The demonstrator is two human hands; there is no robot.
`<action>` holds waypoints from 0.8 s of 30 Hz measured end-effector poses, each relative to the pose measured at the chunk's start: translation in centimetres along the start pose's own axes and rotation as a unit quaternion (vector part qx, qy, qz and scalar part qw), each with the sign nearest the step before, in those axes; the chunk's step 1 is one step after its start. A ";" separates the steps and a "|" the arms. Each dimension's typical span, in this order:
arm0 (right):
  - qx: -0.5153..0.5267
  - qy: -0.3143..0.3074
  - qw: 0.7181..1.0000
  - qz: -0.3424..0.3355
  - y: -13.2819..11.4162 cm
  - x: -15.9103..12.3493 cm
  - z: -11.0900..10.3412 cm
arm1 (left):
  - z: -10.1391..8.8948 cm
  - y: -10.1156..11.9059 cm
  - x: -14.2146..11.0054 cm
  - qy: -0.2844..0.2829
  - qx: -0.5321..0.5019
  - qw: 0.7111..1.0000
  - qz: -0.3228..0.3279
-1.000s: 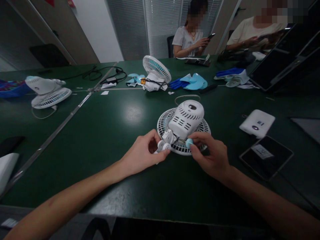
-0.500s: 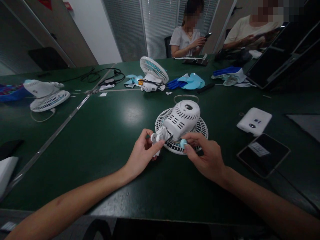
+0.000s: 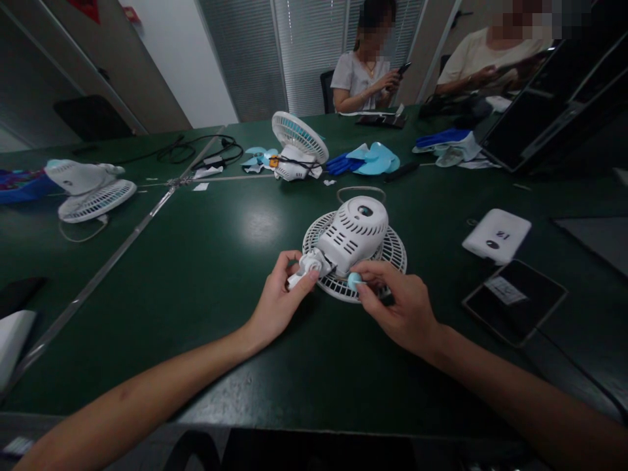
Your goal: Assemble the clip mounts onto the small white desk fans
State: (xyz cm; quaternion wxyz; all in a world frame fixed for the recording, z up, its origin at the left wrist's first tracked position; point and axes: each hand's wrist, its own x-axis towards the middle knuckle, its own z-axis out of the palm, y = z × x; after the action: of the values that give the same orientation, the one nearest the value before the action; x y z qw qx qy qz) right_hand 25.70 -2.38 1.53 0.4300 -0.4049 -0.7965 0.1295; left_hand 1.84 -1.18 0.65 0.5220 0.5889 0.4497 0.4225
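Observation:
A white fan lies on its round grille on the green table, its motor housing facing up. My left hand is closed on a white clip-like bracket at the near left end of the housing. Between the thumb and fingers of my right hand is a small light-blue knob, held just over the near rim of the grille. Whether a screw sits on the knob cannot be made out.
A second fan with light-blue blades and blue gloves lies farther back. Another fan rests at left. On the right are a white box-shaped device and a dark tablet-like object. Two people sit across the table.
My left hand has tilted the bracket closer to the housing, its two round lugs now less spread. My right hand has shifted slightly left with the knob.

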 end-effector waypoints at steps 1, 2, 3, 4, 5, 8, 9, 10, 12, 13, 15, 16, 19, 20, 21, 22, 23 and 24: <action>-0.006 0.004 1.000 -0.010 0.0 0.0 0.0 | 0.1 -0.1 -0.1 -0.007 0.003 1.000 0.008; -0.011 0.007 1.000 -0.018 0.0 0.0 0.0 | 0.1 -0.2 -0.3 -0.015 0.005 1.000 0.018; -0.014 0.010 1.000 -0.025 0.1 0.0 0.0 | 0.2 -0.3 -0.5 -0.023 0.008 0.999 0.029; -0.017 0.015 0.999 -0.030 0.1 0.0 -0.1 | 0.3 -0.4 -0.7 -0.031 0.013 0.999 0.040; -0.020 0.019 0.999 -0.033 0.2 0.0 -0.1 | 0.3 -0.4 -0.9 -0.041 0.017 0.998 0.050; -0.027 0.023 0.999 -0.040 0.3 -0.1 -0.2 | 0.5 -0.5 -1.3 -0.065 0.025 0.995 0.072; -0.027 0.020 0.998 -0.046 0.3 -0.2 -0.2 | 0.5 -0.5 -1.3 -0.070 0.024 0.994 0.076; -0.027 0.014 0.998 -0.053 0.3 -0.3 -0.3 | 0.6 -0.5 -1.4 -0.073 0.022 0.994 0.078; -0.028 0.006 0.997 -0.068 0.2 -0.4 -0.3 | 0.6 -0.5 -1.4 -0.073 0.022 0.994 0.076; -0.029 0.005 0.997 -0.072 0.2 -0.4 -0.3 | 0.6 -0.5 -1.3 -0.073 0.024 0.994 0.074; -0.032 0.006 0.997 -0.074 0.2 -0.5 -0.1 | 0.6 -0.4 -1.3 -0.073 0.028 0.995 0.070; -0.034 0.006 0.997 -0.072 0.2 -0.6 -0.1 | 0.6 -0.4 -1.3 -0.074 0.028 0.995 0.067; -0.038 0.005 0.998 -0.053 0.3 -0.6 0.1 | 0.6 -0.3 -1.3 -0.080 0.026 0.994 0.062; -0.042 0.004 0.998 -0.046 0.3 -0.5 0.0 | 0.6 -0.3 -1.3 -0.082 0.027 0.994 0.063; -0.050 0.005 0.998 -0.043 0.3 -0.5 -0.1 | 0.6 -0.3 -1.3 -0.082 0.029 0.994 0.064; -0.061 0.006 0.997 -0.048 0.2 -0.4 -0.2 | 0.6 -0.3 -1.3 -0.081 0.033 0.994 0.066; -0.076 0.008 0.995 -0.059 0.1 -0.3 -0.4 | 0.6 -0.2 -1.3 -0.080 0.036 0.994 0.068; -0.091 0.010 0.993 -0.073 0.0 -0.2 -0.6 | 0.5 -0.2 -1.3 -0.078 0.039 0.994 0.070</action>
State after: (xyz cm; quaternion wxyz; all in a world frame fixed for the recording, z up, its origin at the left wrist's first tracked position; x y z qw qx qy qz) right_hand 26.25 -2.60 1.78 0.4075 -0.3842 -0.8282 0.0209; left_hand 2.03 -2.59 0.33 0.5014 0.6701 0.3810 0.3929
